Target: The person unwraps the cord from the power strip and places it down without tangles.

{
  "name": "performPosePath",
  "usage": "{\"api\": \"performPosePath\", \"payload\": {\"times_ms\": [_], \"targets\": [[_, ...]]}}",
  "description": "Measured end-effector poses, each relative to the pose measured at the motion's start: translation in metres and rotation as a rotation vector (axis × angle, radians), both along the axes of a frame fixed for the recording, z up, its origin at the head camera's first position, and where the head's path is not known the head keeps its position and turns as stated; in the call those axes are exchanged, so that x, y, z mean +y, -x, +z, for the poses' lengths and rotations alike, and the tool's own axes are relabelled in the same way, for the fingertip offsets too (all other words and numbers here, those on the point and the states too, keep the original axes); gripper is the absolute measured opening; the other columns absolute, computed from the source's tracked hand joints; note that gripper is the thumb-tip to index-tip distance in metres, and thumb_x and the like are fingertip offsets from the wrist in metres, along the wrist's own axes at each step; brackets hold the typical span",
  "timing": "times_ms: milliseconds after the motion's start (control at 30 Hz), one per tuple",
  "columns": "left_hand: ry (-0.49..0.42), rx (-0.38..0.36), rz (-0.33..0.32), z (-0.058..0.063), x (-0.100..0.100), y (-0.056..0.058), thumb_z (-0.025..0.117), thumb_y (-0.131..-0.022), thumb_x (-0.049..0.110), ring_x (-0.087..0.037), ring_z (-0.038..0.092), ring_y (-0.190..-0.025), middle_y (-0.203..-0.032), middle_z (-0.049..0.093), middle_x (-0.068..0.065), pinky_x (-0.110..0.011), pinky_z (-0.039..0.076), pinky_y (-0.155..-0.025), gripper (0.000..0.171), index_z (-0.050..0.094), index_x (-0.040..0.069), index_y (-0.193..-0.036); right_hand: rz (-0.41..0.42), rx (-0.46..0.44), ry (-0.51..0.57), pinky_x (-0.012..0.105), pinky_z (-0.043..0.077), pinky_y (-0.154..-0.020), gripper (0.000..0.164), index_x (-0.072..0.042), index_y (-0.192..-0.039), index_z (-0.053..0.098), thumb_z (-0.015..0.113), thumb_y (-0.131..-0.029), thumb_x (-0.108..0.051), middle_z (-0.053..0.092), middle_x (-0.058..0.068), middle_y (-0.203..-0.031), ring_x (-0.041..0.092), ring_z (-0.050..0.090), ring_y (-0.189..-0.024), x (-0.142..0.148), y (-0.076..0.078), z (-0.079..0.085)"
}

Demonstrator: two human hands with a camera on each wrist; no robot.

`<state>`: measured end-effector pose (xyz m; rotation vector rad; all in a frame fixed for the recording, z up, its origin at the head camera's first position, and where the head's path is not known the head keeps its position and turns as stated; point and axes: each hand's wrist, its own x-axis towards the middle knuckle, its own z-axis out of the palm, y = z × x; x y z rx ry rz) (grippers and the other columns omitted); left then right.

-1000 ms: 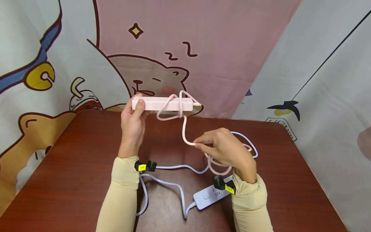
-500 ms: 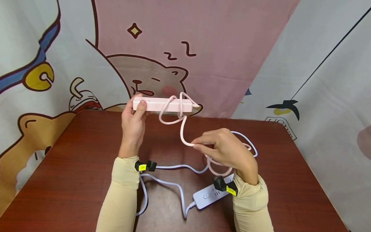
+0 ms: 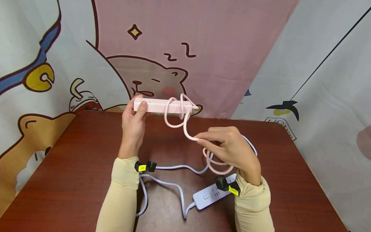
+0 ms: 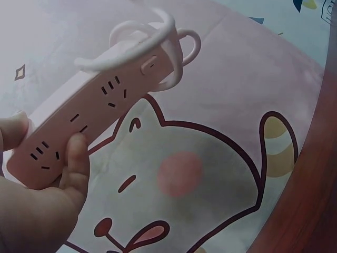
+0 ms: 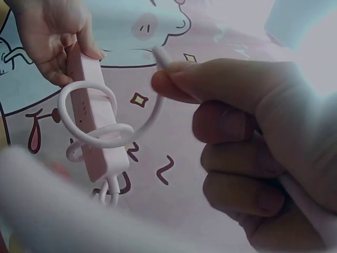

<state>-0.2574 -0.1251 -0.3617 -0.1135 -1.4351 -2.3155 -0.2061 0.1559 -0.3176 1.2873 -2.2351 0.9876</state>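
Note:
My left hand (image 3: 134,124) grips one end of a pink power strip (image 3: 157,106), held up above the far edge of the table. Sockets and a switch show on the strip's face in the left wrist view (image 4: 95,105). Its pink cord (image 3: 166,117) loops loosely round the other end of the strip. Between thumb and fingertips, my right hand (image 3: 229,146) pinches that cord lower down and to the right. In the right wrist view the cord (image 5: 152,118) runs in a curve from the loops to the pinching fingers. More pink cord (image 3: 220,173) hangs in coils below the right hand.
A bluish-white power strip (image 3: 207,198) lies on the brown table (image 3: 81,180) below my right wrist, partly hidden by it. Its cord (image 3: 176,184) winds across the tabletop between my arms and behind the right hand. A cartoon-printed curtain (image 3: 226,58) hangs behind the table.
My right hand has moved slightly right and up with the pinched cord. The loop round the strip has slid toward the cord end and hangs lower. The left hand has stayed nearly still.

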Motion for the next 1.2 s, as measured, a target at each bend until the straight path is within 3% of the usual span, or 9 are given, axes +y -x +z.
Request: {"api": "performPosePath", "payload": {"times_ms": [167, 367, 633, 933, 1200], "targets": [[0.007, -0.02, 0.001, -0.001, 0.0, 0.001, 0.054, -0.103, 0.005, -0.01, 0.062, -0.092, -0.104, 0.062, 0.002, -0.022, 0.054, -0.082, 0.026, 0.056, 0.002, -0.129, -0.033, 0.003, 0.079, 0.012, 0.035, -0.055, 0.02, -0.011, -0.102, 0.08, 0.078, -0.086, 0.0, 0.061, -0.009, -0.07, -0.003, 0.046, -0.062, 0.001, -0.001, 0.002], [0.028, -0.038, -0.015, 0.0, 0.0, 0.0, 0.053, -0.104, 0.006, -0.009, 0.063, -0.09, -0.103, 0.062, 0.003, -0.023, 0.055, -0.082, 0.026, 0.055, 0.003, -0.129, -0.055, 0.083, 0.219, 0.014, 0.032, -0.053, 0.02, -0.008, -0.1, 0.08, 0.078, -0.084, 0.004, 0.058, -0.007, -0.067, -0.001, 0.042, -0.059, -0.001, 0.002, 0.002], [0.039, -0.058, -0.039, 0.001, -0.002, -0.002, 0.049, -0.106, 0.01, -0.008, 0.062, -0.084, -0.098, 0.061, 0.004, -0.022, 0.051, -0.078, 0.027, 0.056, 0.002, -0.131, -0.176, 0.127, 0.351, 0.016, 0.03, -0.053, 0.02, -0.005, -0.099, 0.081, 0.077, -0.083, 0.007, 0.059, -0.002, -0.064, 0.001, 0.041, -0.058, -0.001, 0.007, -0.001], [-0.013, -0.047, -0.071, 0.002, 0.0, -0.003, 0.047, -0.106, 0.01, -0.009, 0.061, -0.085, -0.095, 0.061, 0.003, -0.023, 0.049, -0.081, 0.022, 0.064, 0.01, -0.119, -0.325, 0.122, 0.484, 0.015, 0.026, -0.051, 0.011, -0.001, -0.095, 0.081, 0.076, -0.087, 0.003, 0.054, 0.002, -0.059, 0.0, 0.038, -0.056, -0.001, 0.014, -0.004], [-0.066, -0.015, -0.1, 0.0, -0.002, -0.002, 0.043, -0.107, 0.013, -0.01, 0.061, -0.084, -0.092, 0.063, 0.002, -0.023, 0.046, -0.077, 0.026, 0.068, 0.012, -0.115, -0.437, 0.107, 0.477, 0.014, 0.027, -0.05, 0.009, -0.002, -0.097, 0.081, 0.075, -0.091, -0.006, 0.058, 0.005, -0.061, 0.0, 0.038, -0.055, 0.002, 0.024, -0.01]]}}
